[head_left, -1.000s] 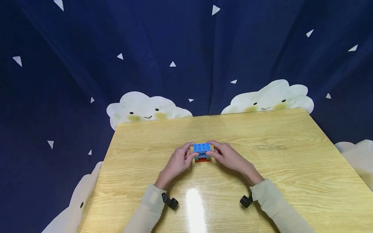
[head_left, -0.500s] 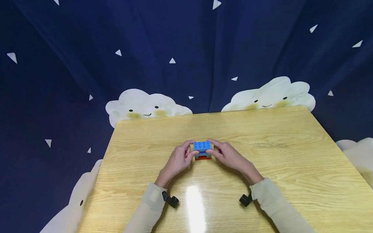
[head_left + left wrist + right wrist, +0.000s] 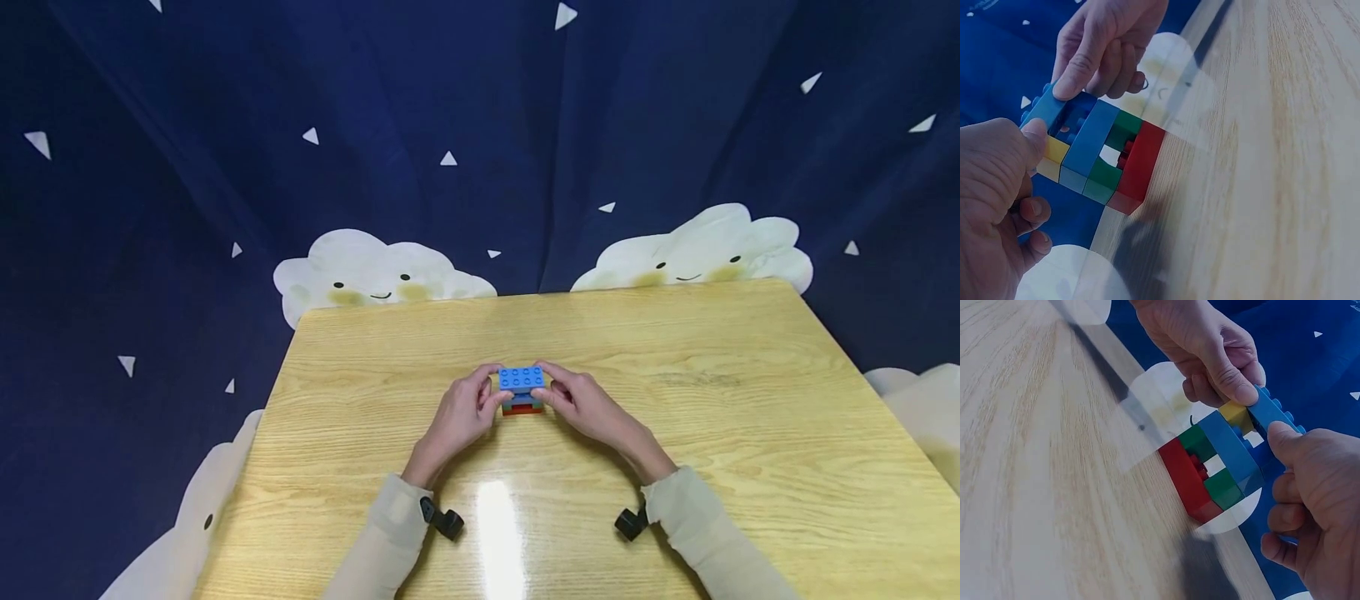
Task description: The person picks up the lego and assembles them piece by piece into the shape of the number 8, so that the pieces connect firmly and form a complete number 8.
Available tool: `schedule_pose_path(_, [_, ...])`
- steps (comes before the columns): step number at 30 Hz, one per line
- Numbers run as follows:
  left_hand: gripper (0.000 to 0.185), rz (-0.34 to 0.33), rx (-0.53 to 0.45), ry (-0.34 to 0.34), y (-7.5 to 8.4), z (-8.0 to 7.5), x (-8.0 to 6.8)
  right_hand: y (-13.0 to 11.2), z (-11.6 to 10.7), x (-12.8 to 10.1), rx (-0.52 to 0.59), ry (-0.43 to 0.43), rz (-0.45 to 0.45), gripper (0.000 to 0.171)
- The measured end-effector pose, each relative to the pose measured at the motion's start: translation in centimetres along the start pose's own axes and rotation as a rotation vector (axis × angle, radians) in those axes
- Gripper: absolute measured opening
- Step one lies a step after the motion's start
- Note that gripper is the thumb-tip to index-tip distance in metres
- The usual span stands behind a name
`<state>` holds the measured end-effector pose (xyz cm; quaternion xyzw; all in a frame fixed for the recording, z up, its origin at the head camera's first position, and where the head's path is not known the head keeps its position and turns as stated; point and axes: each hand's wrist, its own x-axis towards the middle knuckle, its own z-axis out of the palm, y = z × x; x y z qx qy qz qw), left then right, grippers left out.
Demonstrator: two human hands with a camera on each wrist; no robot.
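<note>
Dark-blue curtain printed with white clouds and triangles backs a glossy pale-wood desk (image 3: 675, 400). Head view: a small stack of plastic bricks (image 3: 522, 390) stands at mid-desk, pinched between the left hand (image 3: 459, 415) and right hand (image 3: 589, 405); the top blue studded plate (image 3: 521, 378) is judged to be at the seating step. Left-wrist view: layers are seen in order, red brick (image 3: 1138, 169), green, blue, yellow, with the plate (image 3: 1044, 112) tilted under the thumbs. Right-wrist view: curled fingers (image 3: 1229, 378) grip the plate (image 3: 1272, 412); even downward pressure is judged to be required next, with the studs aligned.
</note>
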<state>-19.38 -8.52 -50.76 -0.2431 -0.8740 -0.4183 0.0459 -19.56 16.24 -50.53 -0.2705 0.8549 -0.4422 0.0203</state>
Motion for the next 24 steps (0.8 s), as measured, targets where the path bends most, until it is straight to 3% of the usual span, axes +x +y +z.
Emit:
schedule_pose_path(10, [0.036,-0.011,-0.021,0.009,0.00,0.34,-0.11,0.16,0.22,-0.06,-0.003,0.013,-0.002,0.057])
schedule_pose_path(18, [0.042,-0.023,-0.059,0.001,-0.61,0.81,-0.23,0.35,0.62,-0.21,-0.028,0.001,0.058,0.058])
schedule_pose_path(24, [0.047,-0.073,0.013,-0.015,-0.69,1.04,-0.73,0.66,0.76,-0.15,-0.065,-0.010,0.083,0.059])
